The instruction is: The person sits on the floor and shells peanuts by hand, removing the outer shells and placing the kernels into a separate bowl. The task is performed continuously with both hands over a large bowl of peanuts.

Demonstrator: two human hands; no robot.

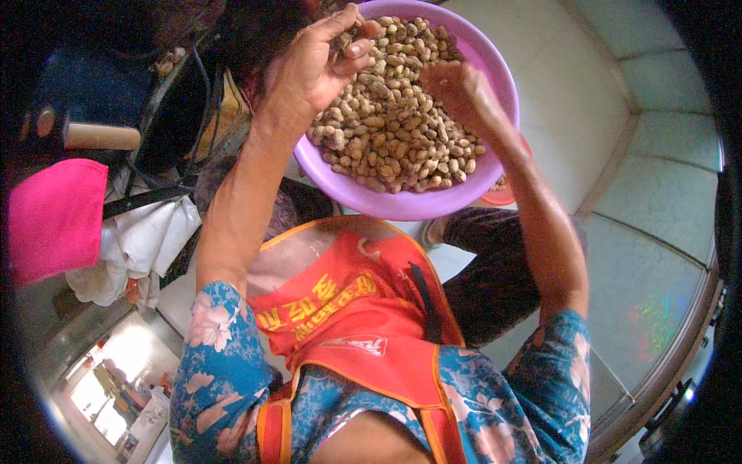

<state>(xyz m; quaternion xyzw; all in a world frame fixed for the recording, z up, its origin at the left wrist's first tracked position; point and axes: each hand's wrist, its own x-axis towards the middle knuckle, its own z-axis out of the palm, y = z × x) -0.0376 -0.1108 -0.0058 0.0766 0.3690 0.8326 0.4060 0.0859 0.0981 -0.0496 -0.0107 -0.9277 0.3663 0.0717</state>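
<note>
A wide purple plastic basin [324, 182] full of unshelled peanuts [400, 133] stands in front of me. Over its far left side, my left hand [324, 64] is raised with the palm turned inward. Several brownish peanuts [343, 42] show between its thumb and curled fingers. My right hand [461, 87] hovers at the right part of the heap, fingers bent in toward the peanuts. Its fingertips are blurred and partly hidden, so whether it grips anything is unclear.
Behind the basin's right side, a red container [501, 194] holds more peanuts. A red apron [359, 313] covers my front. To the left are a bright pink cloth-like item [58, 217], a white plastic bag [145, 238] and dark clutter with cables. Pale tiled floor [556, 104] lies right.
</note>
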